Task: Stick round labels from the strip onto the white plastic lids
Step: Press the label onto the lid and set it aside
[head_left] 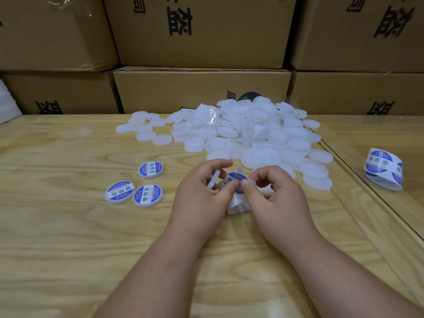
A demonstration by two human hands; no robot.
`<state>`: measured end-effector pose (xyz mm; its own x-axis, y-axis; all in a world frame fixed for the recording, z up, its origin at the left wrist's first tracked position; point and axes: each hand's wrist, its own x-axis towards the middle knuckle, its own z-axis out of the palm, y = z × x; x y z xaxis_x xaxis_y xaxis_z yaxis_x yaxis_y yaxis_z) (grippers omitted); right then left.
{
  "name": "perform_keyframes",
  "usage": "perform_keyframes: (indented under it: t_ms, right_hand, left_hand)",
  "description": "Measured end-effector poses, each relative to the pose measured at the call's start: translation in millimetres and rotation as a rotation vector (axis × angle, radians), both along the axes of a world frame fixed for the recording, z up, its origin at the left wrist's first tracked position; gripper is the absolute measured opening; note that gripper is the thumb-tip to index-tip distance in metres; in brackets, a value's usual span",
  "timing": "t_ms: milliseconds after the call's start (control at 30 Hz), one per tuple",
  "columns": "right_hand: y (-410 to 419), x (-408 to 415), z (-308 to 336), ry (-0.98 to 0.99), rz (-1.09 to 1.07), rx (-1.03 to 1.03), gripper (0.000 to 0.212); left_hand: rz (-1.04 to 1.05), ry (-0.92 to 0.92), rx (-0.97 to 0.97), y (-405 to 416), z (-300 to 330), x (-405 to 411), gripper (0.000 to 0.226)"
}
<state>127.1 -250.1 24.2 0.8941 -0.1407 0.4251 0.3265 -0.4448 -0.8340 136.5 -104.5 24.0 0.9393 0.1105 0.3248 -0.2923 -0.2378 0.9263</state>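
head-worn view, angled down, close over table (68,226)

White lids (241,131), blue-and-white labels (150,170)

You face plain white plastic, blue-rimmed labels with white bands, a pale woodgrain table (68,237), and brown cartons (202,90) printed black.

Even bright overhead light; soft shadows; lid pile (247,131) overexposed; glare on table (68,226); wide-angle edge bowing.

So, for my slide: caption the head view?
Both hands peel a round label beside three labelled lids.
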Motion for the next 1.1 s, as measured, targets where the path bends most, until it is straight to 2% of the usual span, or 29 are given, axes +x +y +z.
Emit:
perform_keyframes:
  t_ms: [433, 700, 833, 900, 1033, 1100]
  right_hand:
    - [0.1, -0.8, 1.8, 0.038, -0.018, 0.010, 0.025]
    - [-0.4, 1.7, 0.6, 0.053, -0.067, 0.043, 0.025]
    - [-0.8, -0.2, 3.6, 0.055, -0.016, 0.113, 0.030]
    - [-0.4, -1.9, 5.3, 0.058, -0.013, 0.106, 0.027]
    - [-0.4, 0.0, 6.0, 0.090, -0.074, 0.114, 0.016]
    - [-2.2, 2.3, 5.6, 0.096, -0.119, 0.158, 0.019]
  left_hand:
    - [0.097, -0.072, 0.041, 0.1, 3.3, -2.9, 0.026]
    - [0.081, -0.120, 0.076, -1.4, 2.2, -3.6, 0.024]
    - [0.039, -0.197, 0.194, -1.9, 2.3, -3.2, 0.029]
    - [-0.019, -0.246, 0.263, -3.2, 1.1, -4.4, 0.024]
    - [-0.058, -0.268, 0.326, -5.7, -0.1, -4.8, 0.013]
    - [-0.057, -0.283, 0.326, -5.9, 0.5, -4.8, 0.014]
